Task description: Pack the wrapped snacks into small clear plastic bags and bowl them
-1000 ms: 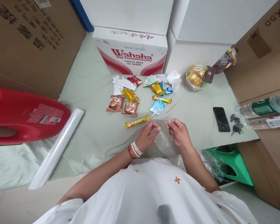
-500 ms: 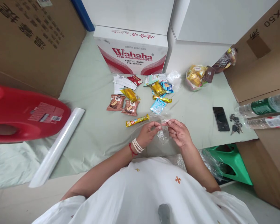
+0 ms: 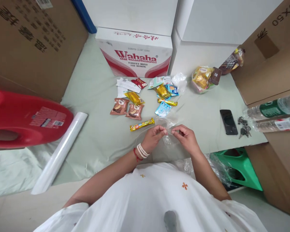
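My left hand (image 3: 154, 137) and my right hand (image 3: 186, 138) sit close together over the pale green cloth, both with fingers pinched on a clear plastic bag (image 3: 168, 139) that hangs crumpled between them. Just beyond my left hand lies a long yellow snack bar (image 3: 142, 124). Farther back are two brown snack packets (image 3: 127, 109), a yellow packet (image 3: 134, 97), a blue packet (image 3: 162, 109) and several other small wrapped snacks (image 3: 163, 91).
A Wahaha box (image 3: 135, 53) stands at the back, cardboard boxes on both sides. A red jug (image 3: 26, 119) and a plastic roll (image 3: 59, 153) lie left. A snack-filled bag (image 3: 204, 79), phone (image 3: 228, 121), keys (image 3: 244, 128), bottles (image 3: 273, 109) and green stool (image 3: 239, 167) are right.
My hands have drawn closer together and the clear bag between them is more bunched up than a second ago. Nothing else on the cloth has moved.
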`<state>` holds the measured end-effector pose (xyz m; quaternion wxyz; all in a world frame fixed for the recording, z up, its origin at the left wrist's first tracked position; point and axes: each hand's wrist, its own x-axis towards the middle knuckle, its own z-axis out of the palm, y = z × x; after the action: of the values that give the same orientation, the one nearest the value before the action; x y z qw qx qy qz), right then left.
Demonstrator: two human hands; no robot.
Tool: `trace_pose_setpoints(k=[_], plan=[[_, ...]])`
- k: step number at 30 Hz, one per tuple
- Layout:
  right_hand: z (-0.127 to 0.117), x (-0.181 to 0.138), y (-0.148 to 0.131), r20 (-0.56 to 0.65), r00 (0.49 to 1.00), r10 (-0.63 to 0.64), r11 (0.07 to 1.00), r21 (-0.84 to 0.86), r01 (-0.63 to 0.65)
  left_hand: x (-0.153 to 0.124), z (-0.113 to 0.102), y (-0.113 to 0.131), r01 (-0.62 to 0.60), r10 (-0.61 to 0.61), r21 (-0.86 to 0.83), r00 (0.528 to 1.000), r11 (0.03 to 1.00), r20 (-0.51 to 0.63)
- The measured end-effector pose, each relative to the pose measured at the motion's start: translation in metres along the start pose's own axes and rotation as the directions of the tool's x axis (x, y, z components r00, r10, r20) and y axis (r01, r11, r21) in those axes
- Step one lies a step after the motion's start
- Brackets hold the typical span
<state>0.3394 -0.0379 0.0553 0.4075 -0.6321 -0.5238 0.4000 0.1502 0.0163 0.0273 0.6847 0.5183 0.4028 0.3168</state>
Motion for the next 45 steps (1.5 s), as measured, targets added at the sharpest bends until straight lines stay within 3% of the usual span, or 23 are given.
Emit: trace_pose_setpoints(k=[4, 11, 17, 20, 24, 28, 32, 35, 37, 39, 40, 42, 45], plan=[[-0.004, 0.002, -0.001, -0.02, 0.992, 0.121, 0.987, 0.108, -0.118, -0.002, -0.004, 0.002, 0.0, -0.001, -0.025, 0.999, 1.0, -0.045], [0.013, 0.005, -0.003, 0.034, 0.995, 0.09, 0.988, 0.124, -0.094, -0.002, -0.002, 0.001, 0.003, -0.003, -0.019, 1.0, 1.0, 0.0], [0.014, 0.009, -0.001, 0.067, 0.951, 0.302, 0.882, 0.36, -0.305, -0.002, -0.01, 0.0, 0.009, -0.009, 0.002, 1.0, 1.0, -0.011], [0.005, 0.009, -0.007, 0.074, 0.931, 0.357, 0.807, 0.478, -0.347, -0.003, -0.014, 0.001, 0.019, -0.029, -0.158, 0.998, 0.987, -0.059], [-0.012, 0.006, -0.012, 0.045, 0.915, 0.401, 0.73, 0.587, -0.349, -0.011, -0.03, 0.011, 0.082, -0.131, -0.468, 0.989, 0.88, -0.072], [-0.025, 0.004, 0.0, 0.084, 0.897, 0.434, 0.683, 0.619, -0.389, -0.024, -0.059, 0.016, 0.098, -0.237, -0.549, 0.953, 0.83, -0.187], [-0.025, 0.003, 0.026, 0.042, 0.873, 0.487, 0.693, 0.589, -0.415, -0.038, -0.091, 0.007, 0.123, -0.298, -0.463, 0.897, 0.878, -0.327], [-0.021, 0.001, 0.04, -0.095, 0.881, 0.463, 0.818, 0.429, -0.383, -0.054, -0.111, -0.004, 0.197, -0.312, -0.312, 0.872, 0.929, -0.378], [-0.02, -0.002, 0.044, -0.161, 0.912, 0.377, 0.905, 0.272, -0.326, -0.066, -0.119, -0.007, 0.2, -0.184, -0.027, 0.834, 0.979, -0.52], [-0.021, -0.005, 0.044, -0.154, 0.944, 0.291, 0.951, 0.153, -0.268, -0.076, -0.12, -0.004, 0.148, 0.126, 0.371, 0.775, 0.917, -0.619], [-0.021, -0.006, 0.043, -0.135, 0.956, 0.259, 0.963, 0.114, -0.244, -0.078, -0.117, 0.0, 0.091, 0.293, 0.538, 0.757, 0.838, -0.584], [-0.022, -0.008, 0.04, -0.095, 0.975, 0.201, 0.979, 0.057, -0.196, -0.075, -0.107, 0.01, -0.092, 0.512, 0.749, 0.783, 0.656, -0.353], [-0.022, -0.008, 0.037, -0.039, 0.99, 0.135, 0.991, -0.009, -0.135, -0.051, -0.083, 0.024, -0.419, 0.535, 0.786, 0.834, 0.456, 0.134]])
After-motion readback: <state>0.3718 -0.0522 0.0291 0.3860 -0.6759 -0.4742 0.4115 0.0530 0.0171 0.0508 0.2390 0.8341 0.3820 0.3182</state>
